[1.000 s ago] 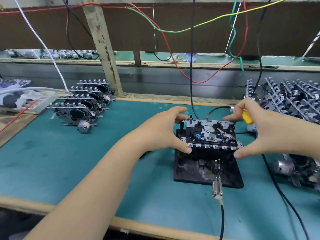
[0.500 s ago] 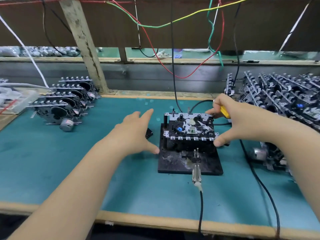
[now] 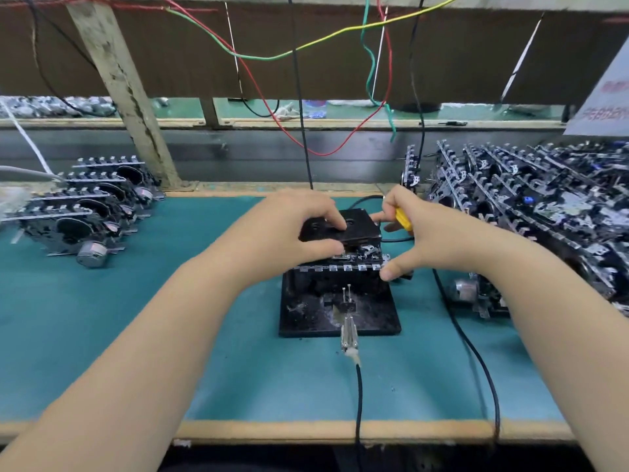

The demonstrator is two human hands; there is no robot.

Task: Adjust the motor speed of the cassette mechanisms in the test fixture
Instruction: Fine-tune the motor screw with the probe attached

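Head view: test fixture [image 3: 340,311] sits centre on green surface [image 3: 170,335], cassette mechanism [image 3: 354,264] seated on top. Your left hand [image 3: 289,233] holds black cassette [image 3: 343,226] over mechanism, fingers on top, thumb at near edge: grip closed round it. Your right hand [image 3: 432,240] pinches yellow-handled screwdriver [image 3: 403,219] at far right of fixture, thumb touching mechanism's near right corner. Row of mechanisms [image 3: 85,212] far left; pile of mechanisms [image 3: 537,212] right. Probe clip [image 3: 349,330] at fixture's near edge.

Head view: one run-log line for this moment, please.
left hand: placing black cassette on mechanism | right hand: holds yellow screwdriver
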